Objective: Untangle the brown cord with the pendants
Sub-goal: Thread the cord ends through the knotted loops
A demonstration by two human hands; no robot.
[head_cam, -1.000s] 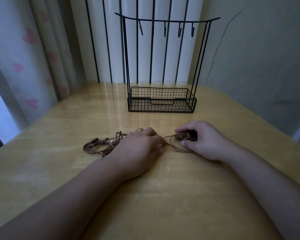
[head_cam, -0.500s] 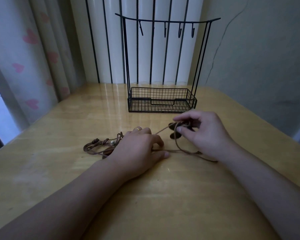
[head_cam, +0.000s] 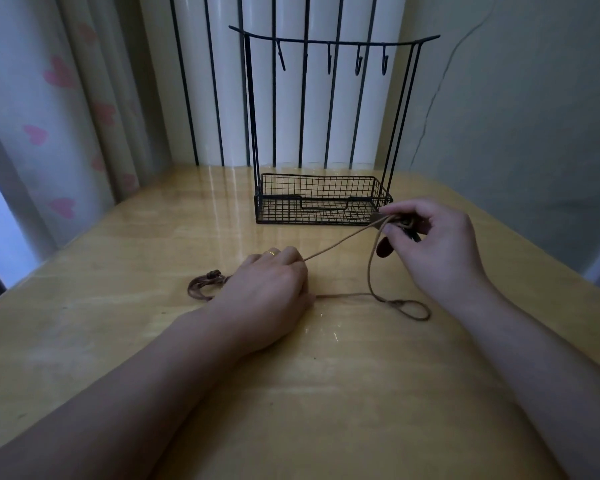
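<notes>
— Materials, head view?
— Thin brown cord (head_cam: 340, 244) with dark oval pendants (head_cam: 384, 247), over glossy yellow wooden tabletop (head_cam: 326, 393); black wire rack (head_cam: 321, 199) behind.
— Fingers?
— Right hand (head_cam: 433, 247) raised, pinching cord and pendants. Left hand (head_cam: 267, 296) curled on tabletop, pinning the cord; tangled bunch (head_cam: 205, 285) beside it.
— Writing?
— None readable.

Home room: heart-print curtain (head_cam: 49, 133), white radiator (head_cam: 291, 98), wooden table (head_cam: 326, 393).

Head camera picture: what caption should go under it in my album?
Right hand lifts the pendants while left hand pins the brown cord.
</notes>
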